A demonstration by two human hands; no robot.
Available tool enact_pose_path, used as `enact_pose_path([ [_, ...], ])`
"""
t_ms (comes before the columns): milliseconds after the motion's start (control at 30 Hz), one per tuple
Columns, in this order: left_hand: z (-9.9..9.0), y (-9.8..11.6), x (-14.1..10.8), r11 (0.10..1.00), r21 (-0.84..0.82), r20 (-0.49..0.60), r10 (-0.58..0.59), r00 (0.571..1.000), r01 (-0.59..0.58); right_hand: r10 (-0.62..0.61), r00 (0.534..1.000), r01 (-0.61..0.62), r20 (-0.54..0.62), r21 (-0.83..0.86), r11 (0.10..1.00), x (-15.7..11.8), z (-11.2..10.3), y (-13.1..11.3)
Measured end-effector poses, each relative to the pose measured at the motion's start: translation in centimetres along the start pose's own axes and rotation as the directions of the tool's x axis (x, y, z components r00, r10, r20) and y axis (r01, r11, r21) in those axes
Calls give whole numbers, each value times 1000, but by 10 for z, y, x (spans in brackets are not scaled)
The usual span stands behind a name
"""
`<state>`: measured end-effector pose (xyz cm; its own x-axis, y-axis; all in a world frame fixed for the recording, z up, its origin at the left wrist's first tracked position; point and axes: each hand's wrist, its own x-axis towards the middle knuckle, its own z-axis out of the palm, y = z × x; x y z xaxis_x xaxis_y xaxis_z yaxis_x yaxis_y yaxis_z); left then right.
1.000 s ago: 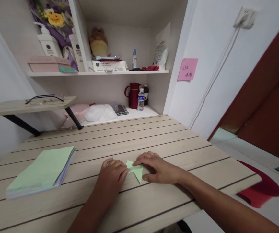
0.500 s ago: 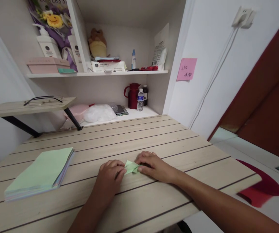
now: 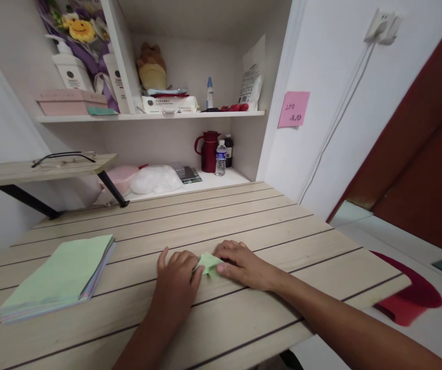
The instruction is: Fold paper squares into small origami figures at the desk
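Evidently, the folded paper [image 3: 209, 260] is small, pale green.

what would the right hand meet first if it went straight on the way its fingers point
The folded green paper, which the right hand seems to touch at its edge. Beyond it, roughly in the same line, the left hand would probably come next, though depth is hard to judge.

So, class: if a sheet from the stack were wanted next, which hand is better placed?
Probably the left hand: though both hands are at the folded green paper, it is nearer the paper stack; the right hand would have to reach across the left.
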<state>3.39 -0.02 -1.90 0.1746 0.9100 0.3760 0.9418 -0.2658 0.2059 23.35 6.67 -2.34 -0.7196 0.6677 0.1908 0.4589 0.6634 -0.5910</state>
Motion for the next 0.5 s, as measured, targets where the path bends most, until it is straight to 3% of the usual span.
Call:
enact_pose_path([
  [200, 1, -21, -8, 989, -123, 103, -70, 992, 82, 19, 999, -18, -27, 31, 999, 2, 4, 4],
  [300, 1, -32, -13, 996, -66, 71, -50, 996, 55, -7, 1000, 6, 12, 53, 999, 1, 1, 4],
  [400, 1, -35, -16, 998, 47, -43, 31, 999, -29, 5, 1000, -7, 23, 62, 998, 2, -1, 3],
  [500, -1, -26, -15, 976, 125, -109, 194, 975, -180, 27, 1000, -28, 9, 61, 998, 4, 1, 3],
])
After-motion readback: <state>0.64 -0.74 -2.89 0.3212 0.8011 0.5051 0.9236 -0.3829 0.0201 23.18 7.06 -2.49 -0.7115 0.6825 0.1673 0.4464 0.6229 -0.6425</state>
